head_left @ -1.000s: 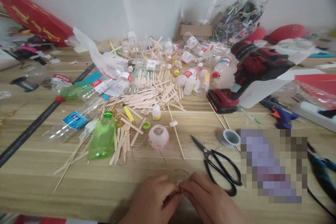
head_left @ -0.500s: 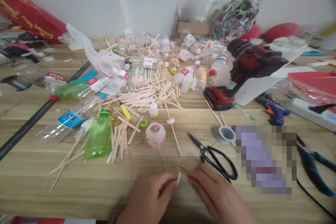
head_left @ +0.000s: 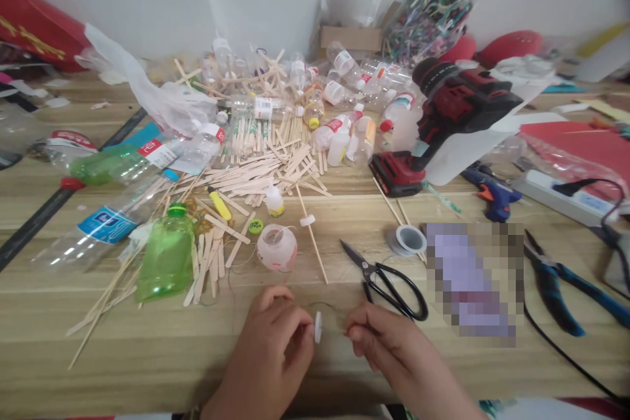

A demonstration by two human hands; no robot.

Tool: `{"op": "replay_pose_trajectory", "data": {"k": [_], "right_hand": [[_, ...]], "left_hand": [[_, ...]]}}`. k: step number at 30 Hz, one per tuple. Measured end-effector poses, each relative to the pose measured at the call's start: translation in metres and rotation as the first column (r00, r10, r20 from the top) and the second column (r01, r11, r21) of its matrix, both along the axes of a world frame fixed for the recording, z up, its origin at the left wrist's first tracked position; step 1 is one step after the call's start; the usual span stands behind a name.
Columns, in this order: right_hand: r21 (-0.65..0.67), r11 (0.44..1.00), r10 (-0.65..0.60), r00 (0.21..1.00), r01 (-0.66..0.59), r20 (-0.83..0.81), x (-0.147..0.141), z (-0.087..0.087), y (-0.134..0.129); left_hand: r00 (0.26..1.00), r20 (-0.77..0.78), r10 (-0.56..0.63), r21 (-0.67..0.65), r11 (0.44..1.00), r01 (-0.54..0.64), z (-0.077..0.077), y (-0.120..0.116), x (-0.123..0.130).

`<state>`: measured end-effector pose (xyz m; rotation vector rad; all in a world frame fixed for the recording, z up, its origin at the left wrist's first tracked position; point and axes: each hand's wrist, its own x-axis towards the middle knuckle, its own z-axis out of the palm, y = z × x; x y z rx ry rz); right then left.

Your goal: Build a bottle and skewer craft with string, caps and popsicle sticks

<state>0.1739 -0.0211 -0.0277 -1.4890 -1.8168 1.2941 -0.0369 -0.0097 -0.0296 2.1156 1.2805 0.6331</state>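
My left hand (head_left: 275, 341) is closed in a pinch on a small white bottle cap (head_left: 317, 328), held on edge. To its right, my right hand (head_left: 388, 344) has thumb and forefinger pressed together on a thin wire (head_left: 322, 304), which arcs between the hands; its tip is too small to make out. Beyond my left hand stands a cut bottle piece (head_left: 277, 252) with wire at its opening. Black-handled scissors (head_left: 394, 282) lie beyond my right hand, near a wire spool (head_left: 407, 241). A skewer (head_left: 315, 249) with a white cap on it lies between.
A green bottle (head_left: 166, 256), craft sticks (head_left: 251, 174) and a small glue bottle (head_left: 274, 200) lie leftward. Clear bottles (head_left: 339, 128) crowd the back. A red-black drill (head_left: 443, 111), glue gun (head_left: 495, 193), power strip (head_left: 566, 197) and pliers (head_left: 556, 282) are on the right.
My left hand has turned, so more of the white cap's face shows. My right hand has tilted, still pinching. The view has shifted right, so the table things appear further left.
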Motion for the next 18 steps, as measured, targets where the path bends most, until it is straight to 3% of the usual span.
{"op": "replay_pose_trajectory", "data": {"k": [3, 6, 11, 15, 18], "right_hand": [[-0.181, 0.983, -0.006, 0.997, -0.009, -0.082, 0.003, 0.006, 0.002], [-0.196, 0.981, -0.030, 0.997, 0.017, -0.065, 0.004, 0.006, 0.003], [0.023, 0.997, -0.070, 0.997, 0.069, 0.038, 0.003, 0.002, 0.002], [0.214, 0.977, -0.036, 0.996, 0.019, 0.078, 0.004, 0.003, 0.001], [0.279, 0.960, 0.015, 0.996, -0.039, 0.090, 0.003, 0.007, 0.000]], "left_hand": [[0.998, -0.015, 0.055, -0.136, 0.989, -0.057, -0.001, -0.002, 0.003], [0.996, -0.030, 0.079, -0.242, 0.967, -0.084, -0.002, -0.003, 0.004], [0.990, 0.015, 0.138, -0.418, 0.901, -0.119, 0.001, -0.001, 0.006], [0.987, -0.020, 0.161, -0.507, 0.849, -0.149, 0.008, 0.002, 0.007], [0.984, 0.012, 0.178, -0.591, 0.795, -0.136, 0.013, 0.006, 0.007]]}}
